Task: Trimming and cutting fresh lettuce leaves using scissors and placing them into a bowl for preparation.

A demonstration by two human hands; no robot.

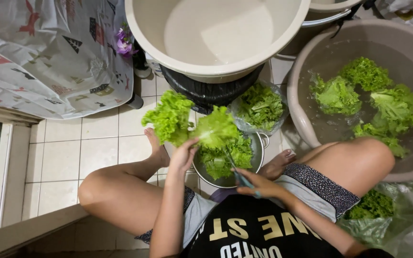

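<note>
The left hand [183,155] pinches a bunch of green lettuce leaves [187,122] above a metal pot [259,148], while the right hand [259,185] has its fingers curled around blue-handled scissors [240,176].

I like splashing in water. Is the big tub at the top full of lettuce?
No. The top tub holds no lettuce; the lettuce floats in the right tub, and the left hand holds a bunch.

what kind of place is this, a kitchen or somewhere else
Probably a home wash or back-kitchen area, with the work done low on a tiled floor. A large basin holds lettuce floating in water, an empty tub stands nearby, and a metal pot of leaves sits between the person's feet.
</note>
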